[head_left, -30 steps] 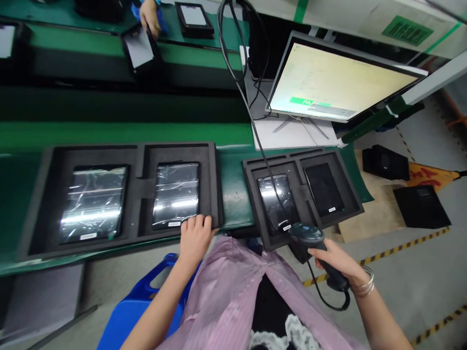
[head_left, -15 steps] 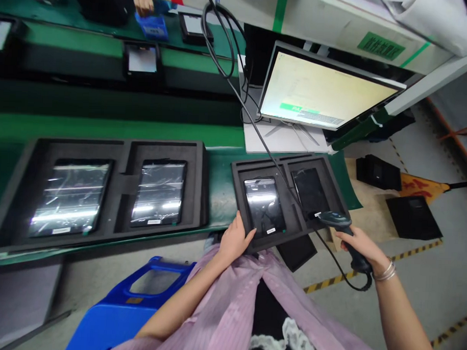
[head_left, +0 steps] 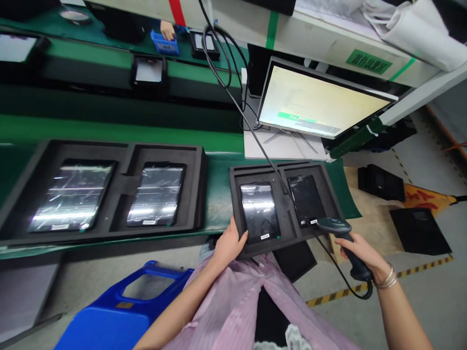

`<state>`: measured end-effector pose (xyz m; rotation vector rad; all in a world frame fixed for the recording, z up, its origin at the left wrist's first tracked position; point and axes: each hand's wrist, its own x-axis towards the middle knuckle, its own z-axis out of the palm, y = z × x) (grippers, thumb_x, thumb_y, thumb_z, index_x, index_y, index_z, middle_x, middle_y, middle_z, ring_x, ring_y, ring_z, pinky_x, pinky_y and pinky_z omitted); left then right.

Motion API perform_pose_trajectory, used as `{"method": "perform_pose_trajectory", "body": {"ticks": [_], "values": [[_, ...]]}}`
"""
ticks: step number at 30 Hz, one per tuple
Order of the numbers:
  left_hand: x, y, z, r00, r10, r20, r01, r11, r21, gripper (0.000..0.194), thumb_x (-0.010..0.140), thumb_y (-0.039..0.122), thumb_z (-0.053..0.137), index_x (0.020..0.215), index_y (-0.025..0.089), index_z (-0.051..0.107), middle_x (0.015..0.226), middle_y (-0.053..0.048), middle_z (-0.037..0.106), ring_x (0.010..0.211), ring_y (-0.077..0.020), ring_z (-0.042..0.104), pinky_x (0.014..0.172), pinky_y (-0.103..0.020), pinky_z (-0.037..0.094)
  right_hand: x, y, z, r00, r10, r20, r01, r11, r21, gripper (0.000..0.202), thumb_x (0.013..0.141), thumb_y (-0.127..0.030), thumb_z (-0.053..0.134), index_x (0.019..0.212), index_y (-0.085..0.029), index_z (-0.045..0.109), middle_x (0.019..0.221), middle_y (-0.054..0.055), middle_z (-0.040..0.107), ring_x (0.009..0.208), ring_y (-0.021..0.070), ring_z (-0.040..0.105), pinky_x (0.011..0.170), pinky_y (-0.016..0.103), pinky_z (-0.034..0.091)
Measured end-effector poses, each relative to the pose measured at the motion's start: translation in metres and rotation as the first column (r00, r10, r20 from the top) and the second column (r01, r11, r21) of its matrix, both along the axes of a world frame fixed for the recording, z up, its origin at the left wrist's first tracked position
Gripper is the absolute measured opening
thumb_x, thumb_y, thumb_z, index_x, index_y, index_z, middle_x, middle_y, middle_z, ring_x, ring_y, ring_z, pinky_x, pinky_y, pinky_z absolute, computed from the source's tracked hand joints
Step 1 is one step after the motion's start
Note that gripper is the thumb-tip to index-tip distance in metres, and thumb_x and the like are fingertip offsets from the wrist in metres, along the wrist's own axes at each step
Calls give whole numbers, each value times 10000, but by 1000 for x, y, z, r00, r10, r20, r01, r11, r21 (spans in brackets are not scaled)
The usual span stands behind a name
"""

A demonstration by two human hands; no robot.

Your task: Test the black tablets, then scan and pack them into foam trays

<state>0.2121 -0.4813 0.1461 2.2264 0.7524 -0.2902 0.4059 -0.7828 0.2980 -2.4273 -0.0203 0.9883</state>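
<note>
My left hand [head_left: 230, 242] grips the near left corner of a dark foam tray [head_left: 292, 235], its thumb over the rim. Two tablets lie in the tray's compartments: a left tablet [head_left: 259, 209] with glossy film and a right, darker tablet [head_left: 304, 198]. Each has a small white label at its near edge. In my right hand [head_left: 363, 253] is a handheld barcode scanner [head_left: 335, 226], its head beside the right tablet's label at the tray's near right edge. My fingers wrap around its handle.
Left of me, a second foam tray [head_left: 200, 194] holds two more film-covered tablets. A monitor [head_left: 324, 101] stands behind my tray, and a black cable [head_left: 254, 129] hangs across it. A blue plastic stool [head_left: 109, 313] is below left. Across the line, another person's hand [head_left: 167, 31] touches a blue bin [head_left: 164, 43].
The view has tilted and shifted a little, so the scene sits slightly lower. Both hands keep their holds, and the scanner stays by the right tablet's label.
</note>
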Motion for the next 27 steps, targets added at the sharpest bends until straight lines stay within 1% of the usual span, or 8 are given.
{"method": "perform_pose_trajectory", "body": {"ticks": [3,7,10,16,21,22,24,27], "values": [[0,0,0,1000,0,-11,0,1000,6,689,900,402,341,1400,-13,113,1252,-260,518,1076,-315,577,825,-358,464,2,-1,-2,999,32,0,-32,999,-8,294,722,-440,577,754,-171,464,515,-10,550,484,139,547,479,250,404],[1,-1,5,999,17,-33,-17,1000,-15,675,906,385,320,1401,-18,101,1292,-271,479,1069,-322,582,830,-370,466,6,-4,-4,999,29,-13,-29,1000,-3,297,741,-444,571,764,-167,468,532,-5,562,489,134,545,481,247,409],[2,-1,6,998,20,-51,-21,999,-36,679,905,384,318,1405,-16,93,1290,-273,481,1038,-333,598,818,-386,469,8,-7,-3,1000,23,-16,-23,1000,0,303,745,-450,573,767,-166,469,536,-5,565,486,130,542,479,244,412],[2,-2,2,999,25,-45,-27,999,-45,680,903,385,317,1409,-6,86,1315,-274,456,1044,-336,594,812,-390,470,9,-6,1,1000,30,1,-30,999,-16,278,753,-422,570,779,-162,475,522,-9,567,481,130,552,463,230,411],[1,-1,1,999,34,-33,-36,998,-56,676,906,382,304,1407,-12,77,1330,-284,433,1056,-343,586,826,-402,462,11,-9,-2,999,25,-25,-24,999,31,288,753,-408,604,837,-157,492,525,-14,573,487,131,559,459,222,425],[1,-1,0,999,34,-26,-36,998,-59,671,907,376,303,1406,-14,78,1325,-282,439,1067,-339,581,834,-396,459,13,-12,-4,999,-8,-40,10,998,58,303,744,-409,625,852,-154,503,534,-7,582,493,136,565,458,224,429],[1,0,0,999,29,-12,-30,997,-74,666,907,358,314,1403,-17,77,1280,-269,492,1062,-320,588,840,-373,457,19,-18,-10,990,-128,-58,134,982,135,343,701,-398,686,878,-153,526,577,14,613,514,147,580,465,230,446],[1,4,-1,1000,12,-4,-13,995,-104,675,889,320,365,1402,-19,89,1148,-243,599,988,-308,627,818,-361,462,36,-28,-24,946,-321,-38,320,915,247,378,656,-380,722,904,-169,530,663,37,645,569,162,608,511,249,484]]}}
